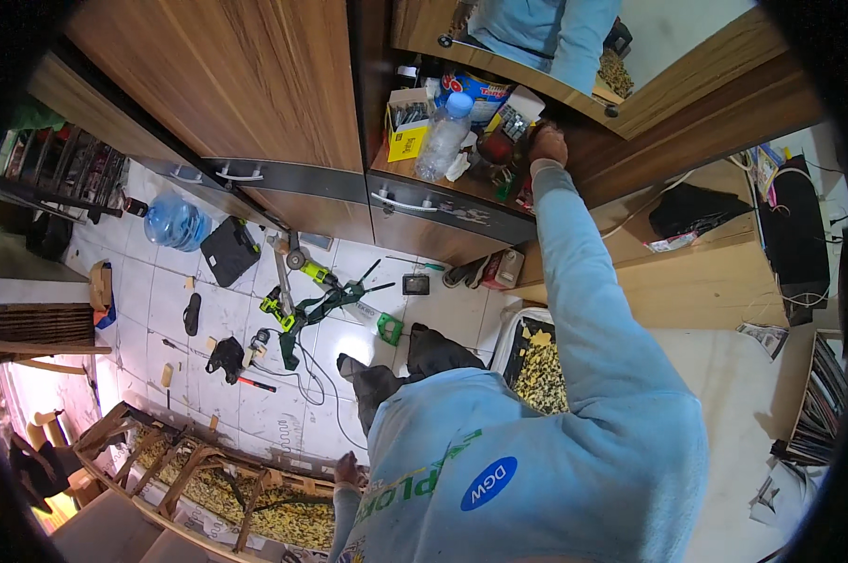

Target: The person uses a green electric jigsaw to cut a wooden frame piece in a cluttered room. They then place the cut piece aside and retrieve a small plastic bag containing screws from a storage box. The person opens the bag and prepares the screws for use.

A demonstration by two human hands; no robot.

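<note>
Tools lie scattered across a white tiled floor (255,403): a green drill (313,272), a black case (229,250), a red-handled hammer (253,383) and loose cables (316,385). A blue water jug (174,222) stands near the wooden cabinet doors (227,84). A black sandal (191,313) rests just left of the tools. A wooden chair frame (175,464) lies at the lower left, and a black bag (691,208) sits on a wooden desk (705,281).
</note>
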